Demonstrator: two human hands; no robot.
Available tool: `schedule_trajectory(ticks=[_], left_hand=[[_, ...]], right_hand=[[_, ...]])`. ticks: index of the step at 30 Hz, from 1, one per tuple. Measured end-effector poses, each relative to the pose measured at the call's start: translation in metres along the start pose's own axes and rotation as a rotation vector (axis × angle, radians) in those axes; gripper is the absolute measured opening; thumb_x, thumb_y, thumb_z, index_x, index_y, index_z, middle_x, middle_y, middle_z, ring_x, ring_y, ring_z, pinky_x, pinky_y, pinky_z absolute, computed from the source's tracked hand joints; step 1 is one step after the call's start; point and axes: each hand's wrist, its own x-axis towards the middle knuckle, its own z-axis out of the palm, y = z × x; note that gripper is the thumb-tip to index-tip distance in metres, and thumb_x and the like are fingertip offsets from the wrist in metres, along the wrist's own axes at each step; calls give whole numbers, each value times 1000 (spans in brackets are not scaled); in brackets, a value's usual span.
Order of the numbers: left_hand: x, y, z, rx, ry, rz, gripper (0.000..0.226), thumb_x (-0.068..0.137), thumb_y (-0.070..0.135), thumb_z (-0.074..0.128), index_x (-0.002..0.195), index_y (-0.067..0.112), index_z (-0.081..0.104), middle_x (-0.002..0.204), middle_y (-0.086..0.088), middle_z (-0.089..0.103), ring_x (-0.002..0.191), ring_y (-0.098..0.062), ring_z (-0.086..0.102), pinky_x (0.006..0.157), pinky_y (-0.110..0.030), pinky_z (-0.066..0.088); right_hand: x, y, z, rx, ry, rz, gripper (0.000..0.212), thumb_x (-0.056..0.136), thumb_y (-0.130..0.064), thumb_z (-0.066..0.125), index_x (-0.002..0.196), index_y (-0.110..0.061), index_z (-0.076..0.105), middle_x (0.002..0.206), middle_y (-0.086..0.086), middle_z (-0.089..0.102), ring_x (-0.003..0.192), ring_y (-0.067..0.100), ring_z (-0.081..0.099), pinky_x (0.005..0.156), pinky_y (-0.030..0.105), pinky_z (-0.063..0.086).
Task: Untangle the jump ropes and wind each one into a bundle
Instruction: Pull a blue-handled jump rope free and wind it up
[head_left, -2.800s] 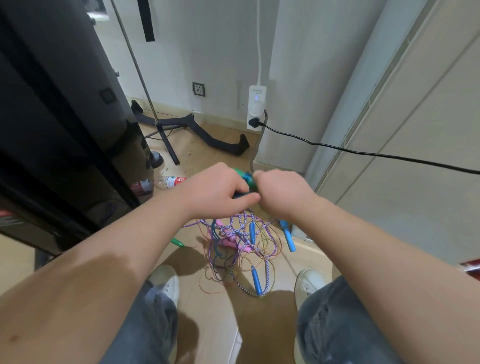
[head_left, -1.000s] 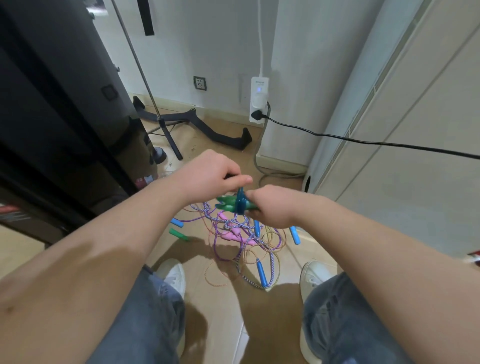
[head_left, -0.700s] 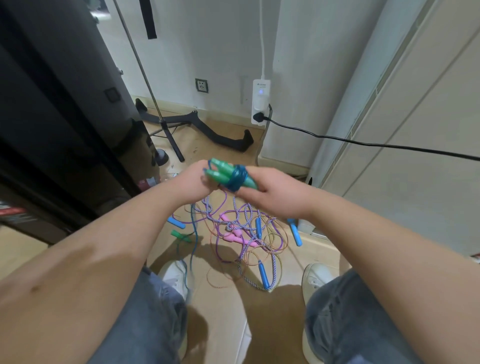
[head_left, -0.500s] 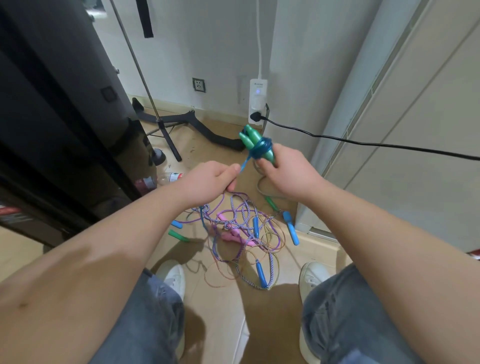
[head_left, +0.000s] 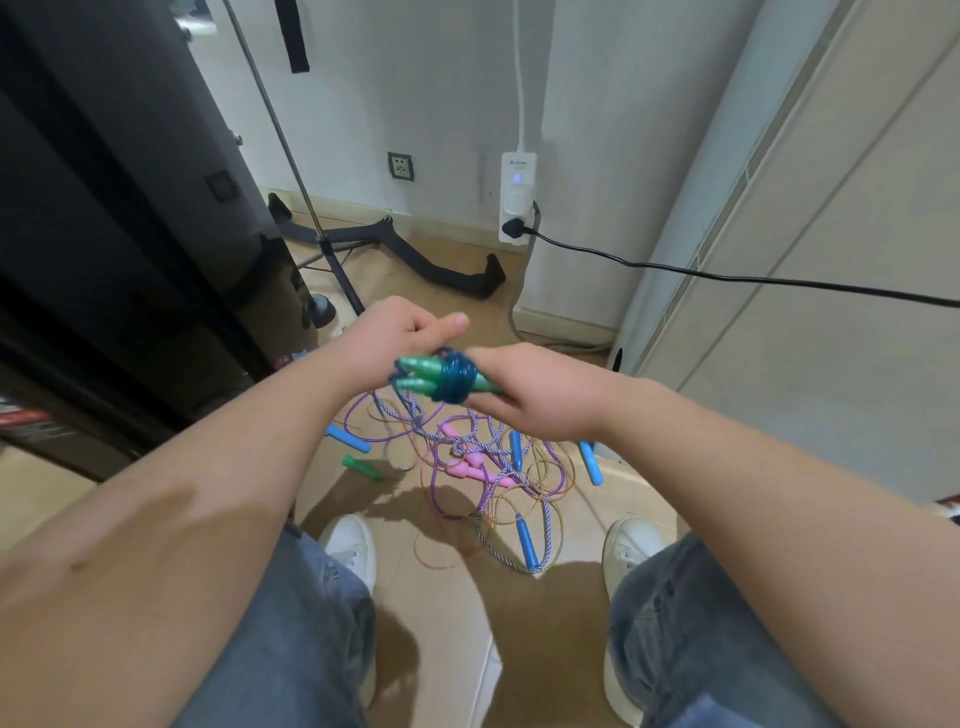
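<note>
Jump ropes (head_left: 485, 460) lie mostly in a loose tangle on the floor (head_left: 441, 649), out in front of the person's white shoes (head_left: 349, 545), with purple, orange and braided cords crossing over one another. One rope is up out of the heap: the green-handled rope (head_left: 448, 382), its two green handles side by side and a dark blue cord wound round their middle in a thick band. The right hand (head_left: 545, 395) has it, the grip closed round the right-hand ends of the handles, holding the bundle roughly level above the tangle. The left hand (head_left: 397, 335) is just beside the handles' free tips, fingers curled in and thumb sticking out to the right. A short bit of blue cord shows by those tips, but I cannot tell whether that grip pinches it or is closed on nothing. Down in the heap, pink handles (head_left: 467, 467) lie near the middle and a near blue handle (head_left: 529, 543) sits inside a braided loop at the edge closest to the shoes. A left blue handle (head_left: 348, 439) and a lone green handle (head_left: 363, 467) lie just off the heap's left side. Behind, a white power strip (head_left: 517, 200) hangs on the wall with a black cable (head_left: 727, 273) running off to the right, and a black stand (head_left: 441, 265) rests on the floor.
</note>
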Motion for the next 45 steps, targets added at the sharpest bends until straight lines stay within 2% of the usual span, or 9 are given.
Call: schedule_trajectory(ticks=[4,7,11,18,24,31,35,39,45], left_hand=[[0,1,11,-3,-78,-138,40,103,25,44,68,10,54,62,-3,48,52,-19,38,51,-26,33],[-6,7,17,-38,-48,-100,54,104,46,32,67,18,58,56,5,49,51,-18,42,54,-27,36],[-17,31,17,151,-118,154,48,102,45,40,70,22,67,56,4,55,49,-7,46,56,-25,41],[-11,11,7,301,-66,210,55,93,56,56,57,15,59,49,-3,47,46,-10,39,51,-27,36],[-8,-10,9,152,-55,-43,44,103,36,46,73,8,62,61,1,52,57,-16,48,58,-28,41],[-11,12,20,66,3,40,51,103,47,37,66,20,59,52,8,49,41,-5,38,49,-25,33],[-17,22,24,356,-143,244,44,100,48,45,74,20,65,62,3,62,57,-13,54,55,-30,42],[-14,20,13,560,-32,341,51,97,57,46,65,20,59,57,0,56,56,-9,51,57,-35,47],[-10,-3,7,401,-35,125,59,99,56,42,57,17,56,54,-1,56,49,-15,46,58,-33,45]], right_hand=[[4,0,-3,112,311,152,22,102,-33,50,116,-17,54,90,-2,63,78,18,60,69,33,47],[9,14,-11,83,470,458,25,102,-36,48,109,-12,52,92,8,63,82,32,59,66,35,41],[5,29,-4,-320,159,687,21,100,-33,47,110,-14,48,99,10,60,79,33,52,68,36,42],[-2,20,27,-308,-356,231,22,102,-39,48,111,-18,52,78,-2,54,75,28,56,67,38,45],[-2,-4,11,130,31,55,18,102,-31,51,117,-20,55,91,-7,61,77,12,57,68,19,44],[12,22,-4,60,431,575,22,102,-38,49,100,-16,48,93,7,58,86,30,55,68,32,36],[9,34,8,-306,98,690,18,97,-31,53,105,-15,50,93,8,60,78,31,55,68,35,44],[4,27,23,-343,-250,430,23,101,-34,49,114,-16,53,89,5,61,76,28,57,69,36,48],[1,2,25,-125,-223,64,24,103,-40,49,103,-16,51,76,-3,56,66,17,54,65,34,44]])
